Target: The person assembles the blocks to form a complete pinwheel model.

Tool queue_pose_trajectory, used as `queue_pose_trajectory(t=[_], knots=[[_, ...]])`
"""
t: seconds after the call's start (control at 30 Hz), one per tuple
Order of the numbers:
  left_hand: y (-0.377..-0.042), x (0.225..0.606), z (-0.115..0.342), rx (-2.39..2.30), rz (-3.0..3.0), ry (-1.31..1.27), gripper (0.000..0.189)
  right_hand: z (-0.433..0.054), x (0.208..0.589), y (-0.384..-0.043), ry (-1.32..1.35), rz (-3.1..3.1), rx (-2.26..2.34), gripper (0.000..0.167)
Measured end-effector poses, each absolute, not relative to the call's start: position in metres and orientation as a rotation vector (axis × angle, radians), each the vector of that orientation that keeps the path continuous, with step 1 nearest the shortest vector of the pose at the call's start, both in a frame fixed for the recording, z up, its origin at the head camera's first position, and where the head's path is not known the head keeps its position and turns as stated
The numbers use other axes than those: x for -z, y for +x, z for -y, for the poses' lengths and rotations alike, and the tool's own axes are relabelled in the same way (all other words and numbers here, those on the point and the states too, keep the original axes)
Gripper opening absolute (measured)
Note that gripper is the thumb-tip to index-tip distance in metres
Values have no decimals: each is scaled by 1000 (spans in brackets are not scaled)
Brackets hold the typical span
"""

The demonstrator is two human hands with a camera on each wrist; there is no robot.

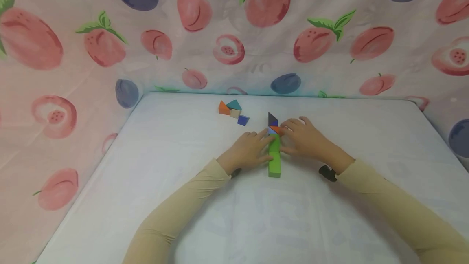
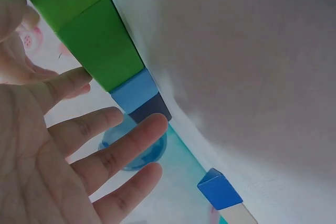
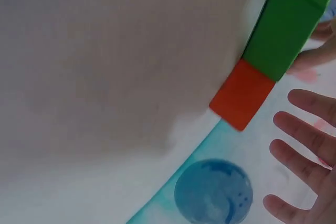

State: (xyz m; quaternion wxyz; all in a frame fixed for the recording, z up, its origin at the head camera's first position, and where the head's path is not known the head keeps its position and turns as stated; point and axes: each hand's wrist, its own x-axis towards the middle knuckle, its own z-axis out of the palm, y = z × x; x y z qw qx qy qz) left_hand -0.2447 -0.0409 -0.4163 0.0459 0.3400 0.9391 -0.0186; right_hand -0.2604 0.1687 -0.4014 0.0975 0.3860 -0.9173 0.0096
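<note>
A row of blocks runs away from the person: two green blocks (image 1: 275, 165), then a light blue piece (image 2: 135, 92), an orange triangular block (image 1: 276, 129) and a dark purple-blue block (image 1: 272, 119) at the far end. Along the left side of the row, my left hand (image 1: 250, 150) has its fingers extended, fingertips at the green and light blue pieces. On the other side is my right hand (image 1: 302, 138), fingers spread, fingertips close to the orange block and the green side. Whether its fingertips touch the blocks is hard to tell.
Behind and left of the row lie an orange block (image 1: 224, 108), a teal triangular block (image 1: 234, 104), a pale wood block (image 1: 235, 113) and a blue block (image 1: 243, 120). A fruit-patterned cloth (image 1: 227, 19) hangs behind the white table (image 1: 234, 223).
</note>
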Motion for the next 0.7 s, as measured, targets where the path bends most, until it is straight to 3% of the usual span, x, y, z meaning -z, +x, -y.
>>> queue_pose_trajectory(t=[0.2,0.7], knots=[[-246,417,44,69,-2857,1023,68,-163,403,-247,1153,2768,-55,66],[-253,415,58,106,-2843,998,68,-162,407,-233,1292,2734,-10,61]])
